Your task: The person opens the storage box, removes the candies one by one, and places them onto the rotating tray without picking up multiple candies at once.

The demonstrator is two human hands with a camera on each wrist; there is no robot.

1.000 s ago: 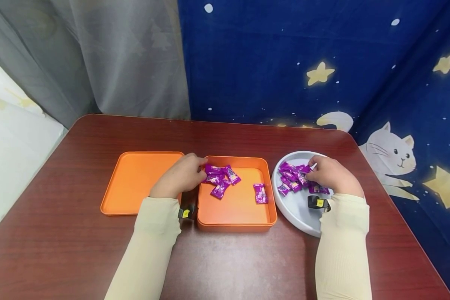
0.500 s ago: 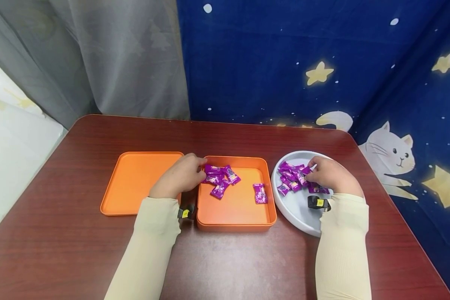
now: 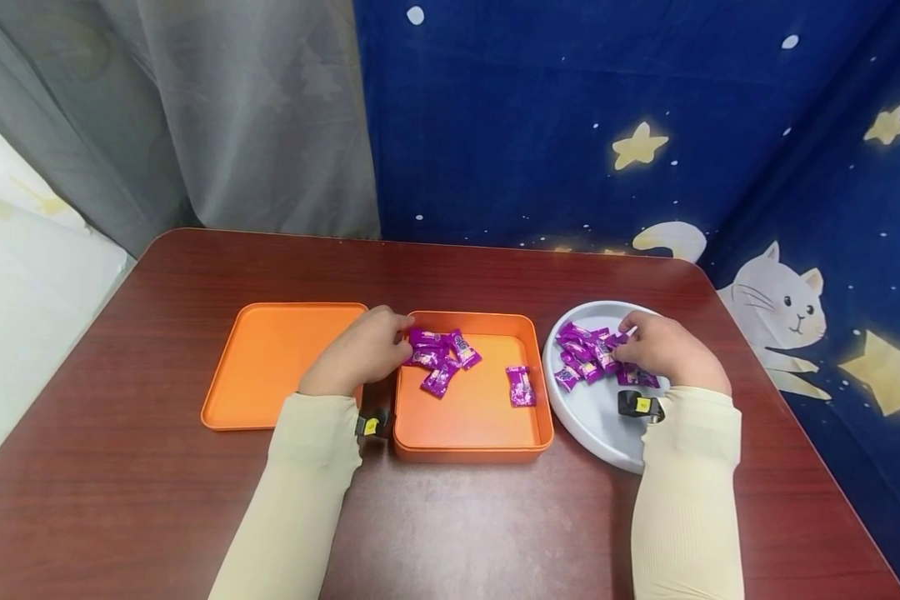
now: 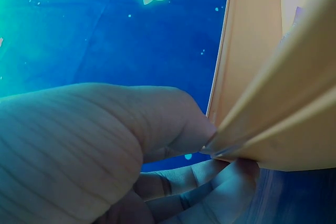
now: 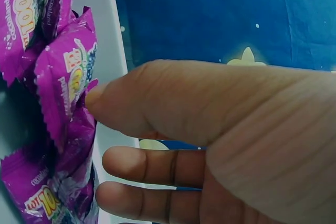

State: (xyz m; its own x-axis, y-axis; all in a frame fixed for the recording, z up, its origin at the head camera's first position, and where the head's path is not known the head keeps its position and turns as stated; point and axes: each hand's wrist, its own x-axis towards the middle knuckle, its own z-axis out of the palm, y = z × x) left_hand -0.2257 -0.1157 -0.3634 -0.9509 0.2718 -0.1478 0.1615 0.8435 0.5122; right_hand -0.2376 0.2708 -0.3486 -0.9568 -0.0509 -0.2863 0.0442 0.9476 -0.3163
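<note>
My left hand (image 3: 363, 354) grips the left edge of the orange box (image 3: 472, 457), thumb and fingers pinching its rim (image 4: 212, 145) in the left wrist view. Several purple-wrapped candies (image 3: 438, 375) lie bunched at the box's left, near that thumb, and a single candy (image 3: 521, 387) lies at its right. Over the round white plate (image 3: 592, 433), my right hand (image 3: 671, 354) is at a heap of the same candies (image 3: 581, 354). In the right wrist view its thumb tip touches a purple wrapper (image 5: 65, 72), and the other visible fingers (image 5: 152, 166) reach loosely toward the heap.
An orange lid (image 3: 273, 358) lies flat on the dark red wooden table (image 3: 450, 533), left of the box and partly behind the left hand. The plate stands close to the box's right side. Grey and blue curtains (image 3: 495, 125) hang behind the table.
My right hand has shifted very slightly to the right above the candies on the plate. The left hand, box and candies in it have stayed put.
</note>
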